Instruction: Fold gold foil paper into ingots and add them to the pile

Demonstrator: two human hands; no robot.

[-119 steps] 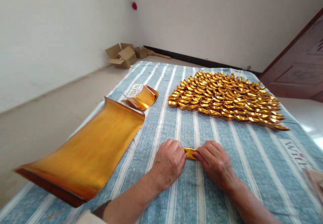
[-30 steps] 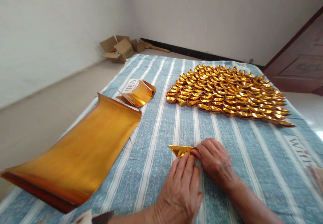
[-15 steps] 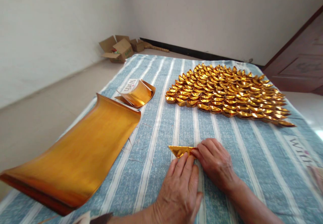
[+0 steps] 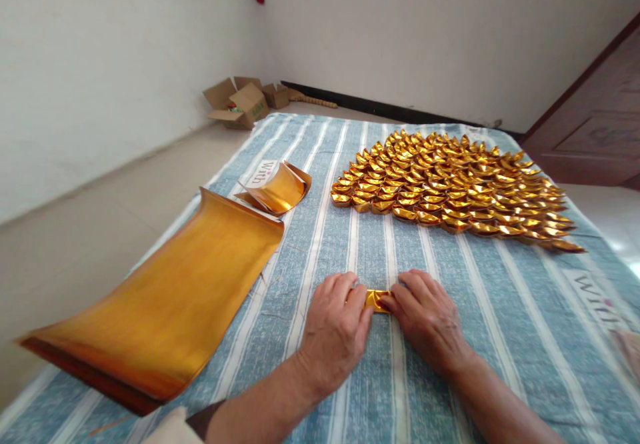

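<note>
A small folded piece of gold foil paper [image 4: 378, 301] lies on the striped cloth, its middle showing between my hands. My left hand [image 4: 336, 327] is closed on its left end, fingers curled over it. On the other end, my right hand [image 4: 426, 314] grips with thumb and fingertips. Both ends of the paper are hidden under my fingers. Beyond my hands, to the right, stand rows of finished gold paper ingots [image 4: 450, 184], packed close together.
A stack of large gold paper sheets [image 4: 175, 284] lies at the left, curling at its ends. Behind it sits a smaller curled gold stack [image 4: 280, 191]. A blue-and-white striped cloth [image 4: 310, 257] covers the surface. Open cardboard boxes [image 4: 243, 104] stand on the floor by the wall.
My left hand has moved from the paper's lower edge to its left end and closed there. The pointed left tip is now covered. My right hand keeps its grip.
</note>
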